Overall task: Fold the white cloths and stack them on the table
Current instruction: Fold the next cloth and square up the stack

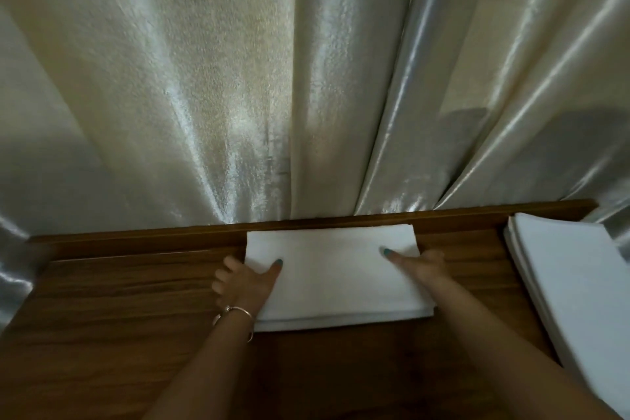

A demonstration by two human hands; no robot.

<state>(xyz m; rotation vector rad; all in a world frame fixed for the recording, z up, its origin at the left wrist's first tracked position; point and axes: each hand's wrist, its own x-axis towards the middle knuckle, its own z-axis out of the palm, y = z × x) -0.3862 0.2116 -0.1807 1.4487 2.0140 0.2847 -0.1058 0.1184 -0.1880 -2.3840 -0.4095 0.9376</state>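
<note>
Folded white rectangular cloth [335, 278] lies at lower centre on the brown wooden table [119, 310]. It is pinched at both side edges, thumbs on top, by the left hand [243, 278] and right hand [421, 264]; edges should be squared before release. A stack of white cloths [576, 286] sits apart at right, with shiny cream curtains [238, 78] behind; nothing seems to obstruct.
</note>
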